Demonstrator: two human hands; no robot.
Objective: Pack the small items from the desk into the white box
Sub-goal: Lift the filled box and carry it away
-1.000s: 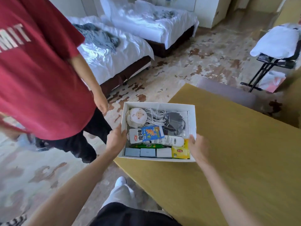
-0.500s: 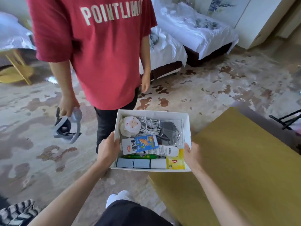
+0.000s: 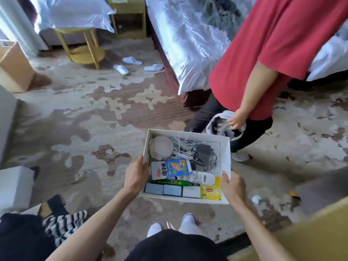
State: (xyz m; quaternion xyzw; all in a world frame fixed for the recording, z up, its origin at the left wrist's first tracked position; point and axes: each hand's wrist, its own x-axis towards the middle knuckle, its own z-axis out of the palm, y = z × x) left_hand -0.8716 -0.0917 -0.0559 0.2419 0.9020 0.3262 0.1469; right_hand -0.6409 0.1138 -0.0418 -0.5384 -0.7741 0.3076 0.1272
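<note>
The white box hangs in the air over the patterned carpet, left of the yellow desk, whose corner shows at the near right. The left hand clasps the box's left wall, thumb up at the rim, and the right hand clasps the right wall likewise. Inside lie a round plush thing, coiled white cable, a dark pouch, a snack packet, a green tube, a yellow tea box and small boxes along the near wall. Packing looks essentially done, the box nearly full. Only a sliver of desk shows, so whether anything is left there cannot be told
</note>
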